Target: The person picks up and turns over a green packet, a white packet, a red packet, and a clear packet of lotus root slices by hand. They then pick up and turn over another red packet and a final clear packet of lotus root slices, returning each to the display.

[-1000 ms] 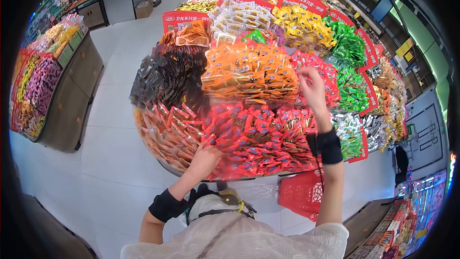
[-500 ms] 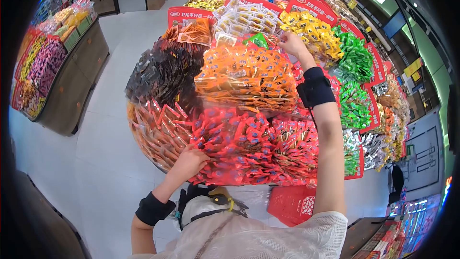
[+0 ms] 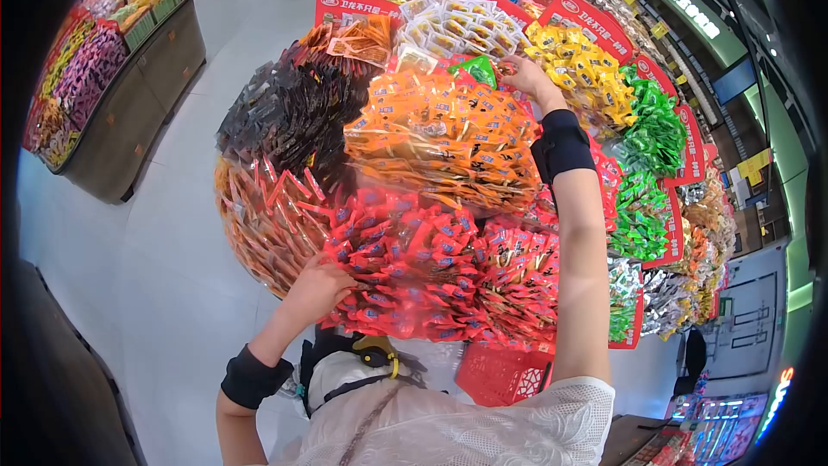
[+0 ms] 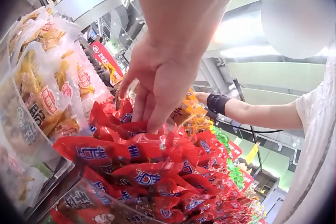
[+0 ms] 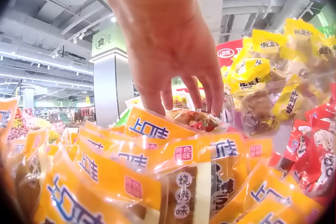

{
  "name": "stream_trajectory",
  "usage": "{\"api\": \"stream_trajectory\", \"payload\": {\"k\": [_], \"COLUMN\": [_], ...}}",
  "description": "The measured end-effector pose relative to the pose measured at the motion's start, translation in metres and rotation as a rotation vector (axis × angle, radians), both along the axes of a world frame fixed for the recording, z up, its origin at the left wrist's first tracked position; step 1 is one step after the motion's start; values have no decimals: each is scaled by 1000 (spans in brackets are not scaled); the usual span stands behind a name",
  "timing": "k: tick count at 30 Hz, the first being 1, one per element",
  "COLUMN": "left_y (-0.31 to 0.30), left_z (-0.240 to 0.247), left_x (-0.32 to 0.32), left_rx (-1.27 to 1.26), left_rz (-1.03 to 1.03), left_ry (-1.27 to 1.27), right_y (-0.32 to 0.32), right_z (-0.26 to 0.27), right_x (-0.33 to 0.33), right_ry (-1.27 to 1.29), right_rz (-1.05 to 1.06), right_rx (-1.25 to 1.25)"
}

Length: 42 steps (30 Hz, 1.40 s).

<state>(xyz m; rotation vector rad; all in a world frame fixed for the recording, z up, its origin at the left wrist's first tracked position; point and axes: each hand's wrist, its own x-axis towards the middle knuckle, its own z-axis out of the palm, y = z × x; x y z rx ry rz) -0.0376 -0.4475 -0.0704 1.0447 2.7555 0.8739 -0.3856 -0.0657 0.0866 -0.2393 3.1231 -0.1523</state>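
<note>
My left hand point(image 3: 317, 286) rests on red snack packets point(image 3: 405, 250) at the near left of a heaped display. In the left wrist view its fingers point(image 4: 140, 106) point down, loosely bent, their tips among the red packets. My right hand point(image 3: 530, 78) reaches to the far side of the orange packets point(image 3: 440, 134), beside the yellow packets point(image 3: 578, 65). In the right wrist view the right fingers point(image 5: 196, 92) are spread and extended downward. A clear packet with red and brown contents point(image 5: 191, 118) lies at their tips, partly hidden behind the orange packets.
Black packets point(image 3: 289, 112) and long brownish packets point(image 3: 259, 216) fill the left side. White packets point(image 3: 457, 26) lie at the back, green ones point(image 3: 651, 134) at the right. A red basket point(image 3: 500, 371) stands below the front edge. Another display point(image 3: 138, 95) stands across the aisle.
My right hand has moved forward from above the red packets to behind the orange ones, then stayed there. The left hand remains on the near red packets, shifting slightly leftward along with the view.
</note>
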Motion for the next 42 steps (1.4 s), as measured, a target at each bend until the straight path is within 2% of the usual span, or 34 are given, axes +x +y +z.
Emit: {"api": "stream_trajectory", "payload": {"k": [4,7,10,13,18,22,25,28,30,33,34,37,40,42], "left_y": [1,2,2,1,1,1,-1,-2,-4,-5,-3,16,40,56], "left_z": [0,0,-2,-2,-3,-5,-6,-5,-1,19,19,45,55,45], "left_x": [0,1,3,4,7,4,2,0,-1,-5,-7,-5,0,1], "left_rx": [-8,-18,-25,-27,-23,-18,1,56,76,115,200,350,629,790], "left_rz": [2,20,24,23,29,5,-19,-22,-38,-76,-57,83,101,43], "left_ry": [2,30,13,5,46,80,50,0,-31,-143,-27,-155,-426,-678], "right_y": [-6,-8,-4,7,13,13,-1,-21,-31,-40,-48,-71,-96,-104], "right_z": [1,-2,-8,-16,-1,15,29,31,19,-13,-24,-62,-81,-94], "right_x": [1,-4,-8,-10,16,62,127,209,256,311,326,361,382,388], "right_ry": [-45,15,28,192,356,469,429,524,482,399,346,215,80,-13], "right_rz": [-3,16,-41,56,-27,-73,86,134,120,7,-15,-89,-122,-123], "right_rx": [12,31,-55,-74,-293,-727,-1180,-1200,-1325,-1355,-1407,-1531,-1659,-1775]}}
